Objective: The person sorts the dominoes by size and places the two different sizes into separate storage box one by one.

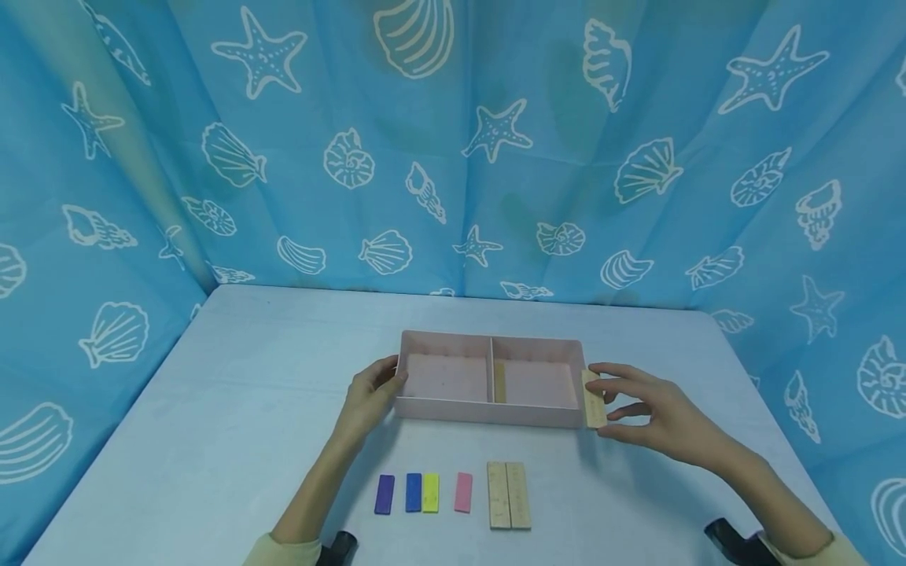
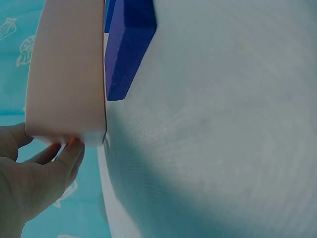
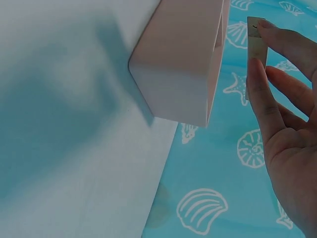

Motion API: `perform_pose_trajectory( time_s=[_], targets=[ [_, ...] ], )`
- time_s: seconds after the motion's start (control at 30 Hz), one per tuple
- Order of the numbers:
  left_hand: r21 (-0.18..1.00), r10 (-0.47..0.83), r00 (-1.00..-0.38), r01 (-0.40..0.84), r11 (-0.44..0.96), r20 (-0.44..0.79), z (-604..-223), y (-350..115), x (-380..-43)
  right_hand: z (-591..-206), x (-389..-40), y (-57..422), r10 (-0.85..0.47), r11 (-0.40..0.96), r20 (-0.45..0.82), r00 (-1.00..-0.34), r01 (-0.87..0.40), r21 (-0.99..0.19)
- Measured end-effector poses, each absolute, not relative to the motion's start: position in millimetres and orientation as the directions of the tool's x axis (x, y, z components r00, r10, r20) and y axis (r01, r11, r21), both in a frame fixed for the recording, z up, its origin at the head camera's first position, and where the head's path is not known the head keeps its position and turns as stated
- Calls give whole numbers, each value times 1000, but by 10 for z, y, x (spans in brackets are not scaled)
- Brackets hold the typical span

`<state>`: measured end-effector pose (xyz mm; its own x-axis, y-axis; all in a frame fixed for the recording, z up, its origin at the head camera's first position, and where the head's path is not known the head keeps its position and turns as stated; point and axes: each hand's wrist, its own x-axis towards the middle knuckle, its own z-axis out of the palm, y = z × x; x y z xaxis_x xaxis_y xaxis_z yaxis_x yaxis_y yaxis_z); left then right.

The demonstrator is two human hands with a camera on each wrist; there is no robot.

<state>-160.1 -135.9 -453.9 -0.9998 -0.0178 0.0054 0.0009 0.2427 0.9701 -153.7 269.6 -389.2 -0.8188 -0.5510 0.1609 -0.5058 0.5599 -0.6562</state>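
Observation:
A pale pink box (image 1: pixel 453 411) with one divider stands at the middle of the table. My left hand (image 1: pixel 373 391) grips its left end, thumb at the near side of the rim. In the left wrist view the fingertips touch the box's end wall (image 2: pixel 67 74). At the box's right end, my right hand (image 1: pixel 654 409) pinches a light wooden block (image 1: pixel 594 399) between thumb and fingers. The right wrist view shows this block upright beside the box, apart from its wall. Another wooden block (image 1: pixel 499 383) lies in the right compartment against the divider; the left compartment holds nothing visible.
In front of the box lie a purple block (image 1: pixel 384 494), a blue block (image 1: pixel 414 493), a yellow block (image 1: pixel 430 493) and a pink block (image 1: pixel 463 493). Two wooden blocks (image 1: pixel 509 495) lie side by side to their right. A blue shell-patterned curtain (image 1: pixel 453 181) surrounds the white table (image 1: pixel 248 377).

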Motion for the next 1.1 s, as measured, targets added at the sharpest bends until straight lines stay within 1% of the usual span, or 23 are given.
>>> perform_pose_trajectory(
  time_s=[0.1,0.3,0.5,0.63,0.9,1.1],
  targets=[
    [970,-13,-1000,0,244,3,-4536,-1363,-1600,-3873,-1591,2673,-563,547,174,-808,-522,-655],
    [969,-14,-1000,1,248,4,-4528,-1360,-1603,-3856,-1733,2641,-582,566,152,-799,-533,-629],
    [967,-24,-1000,2,256,8,-4544,-1364,-1613,-3864,-1858,2569,-579,586,128,-805,-521,-620],
    [966,-27,-1000,3,258,10,-4559,-1369,-1615,-3884,-1928,2467,-595,571,124,-794,-527,-629],
    [963,-29,-999,5,270,14,-4586,-1379,-1617,-3969,-2071,2256,-608,584,44,-793,-484,-652],
    [961,-26,-999,11,277,19,-4593,-1375,-1625,-4052,-2147,2173,-638,554,28,-770,-484,-677]
  ],
)
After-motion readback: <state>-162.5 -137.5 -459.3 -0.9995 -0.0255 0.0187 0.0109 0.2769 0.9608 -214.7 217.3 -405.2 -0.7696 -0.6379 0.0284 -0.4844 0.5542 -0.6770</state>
